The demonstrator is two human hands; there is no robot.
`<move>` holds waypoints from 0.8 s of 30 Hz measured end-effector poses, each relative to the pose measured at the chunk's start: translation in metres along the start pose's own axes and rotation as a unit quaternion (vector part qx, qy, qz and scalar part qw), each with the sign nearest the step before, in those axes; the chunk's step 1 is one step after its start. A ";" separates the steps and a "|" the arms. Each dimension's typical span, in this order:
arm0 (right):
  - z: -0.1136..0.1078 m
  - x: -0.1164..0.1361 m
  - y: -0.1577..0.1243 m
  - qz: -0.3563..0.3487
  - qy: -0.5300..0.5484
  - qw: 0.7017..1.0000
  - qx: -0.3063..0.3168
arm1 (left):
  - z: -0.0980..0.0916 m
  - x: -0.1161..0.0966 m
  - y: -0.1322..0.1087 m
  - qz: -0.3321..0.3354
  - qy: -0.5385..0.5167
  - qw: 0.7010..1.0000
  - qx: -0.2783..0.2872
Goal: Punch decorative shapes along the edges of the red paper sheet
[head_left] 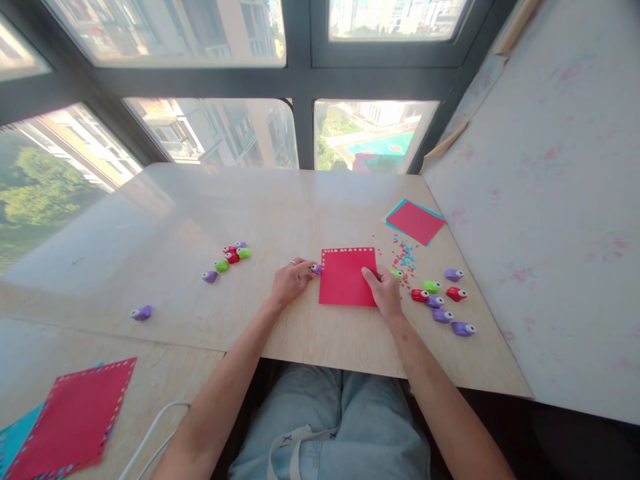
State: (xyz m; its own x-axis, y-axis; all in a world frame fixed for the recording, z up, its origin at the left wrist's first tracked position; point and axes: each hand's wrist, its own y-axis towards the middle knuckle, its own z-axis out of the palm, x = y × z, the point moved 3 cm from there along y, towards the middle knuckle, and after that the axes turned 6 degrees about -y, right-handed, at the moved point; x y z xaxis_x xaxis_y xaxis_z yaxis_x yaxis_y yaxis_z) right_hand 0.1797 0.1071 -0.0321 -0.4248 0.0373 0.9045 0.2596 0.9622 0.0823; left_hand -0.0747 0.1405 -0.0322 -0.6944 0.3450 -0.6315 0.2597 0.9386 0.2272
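Observation:
A red square sheet of paper (346,283) lies in front of me, with a row of small punched holes along its top edge and a few more down the upper left side. My left hand (291,281) grips a small purple craft punch (316,269), which sits at the paper's left edge near the upper corner. With the thumb on top and the fingers underneath, my right hand (384,288) pinches the paper's right edge. Just beyond the right fingers, a green punch (397,274) is partly hidden.
Several purple, red and green punches (443,316) stand at right, beside scattered red and blue paper bits (405,257). Uncut sheets (416,221) lie at the back right. Another punch group (231,257) and a lone purple punch (142,313) are left. Hole-edged sheets (75,420) and a white cable (153,430) lie front left.

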 end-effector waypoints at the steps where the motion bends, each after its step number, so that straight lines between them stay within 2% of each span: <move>1: 0.000 0.001 0.000 -0.002 -0.004 1.000 0.000 | 0.000 0.000 0.000 0.001 0.002 1.000 0.001; 19: 0.001 0.005 0.003 -0.008 -0.018 1.000 -0.002 | 0.000 -0.003 -0.001 -0.006 0.000 1.000 0.012; 24: 0.002 0.005 0.004 -0.009 -0.028 0.999 0.014 | -0.001 -0.005 -0.001 -0.009 -0.003 1.000 0.014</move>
State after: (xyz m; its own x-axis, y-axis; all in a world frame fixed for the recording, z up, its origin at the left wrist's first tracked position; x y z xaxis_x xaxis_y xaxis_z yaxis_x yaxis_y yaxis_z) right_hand 0.1773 0.1115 -0.0283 -0.4769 0.0347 0.8782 0.2284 0.9698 0.0857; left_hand -0.0723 0.1377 -0.0283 -0.6951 0.3276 -0.6400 0.2660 0.9442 0.1943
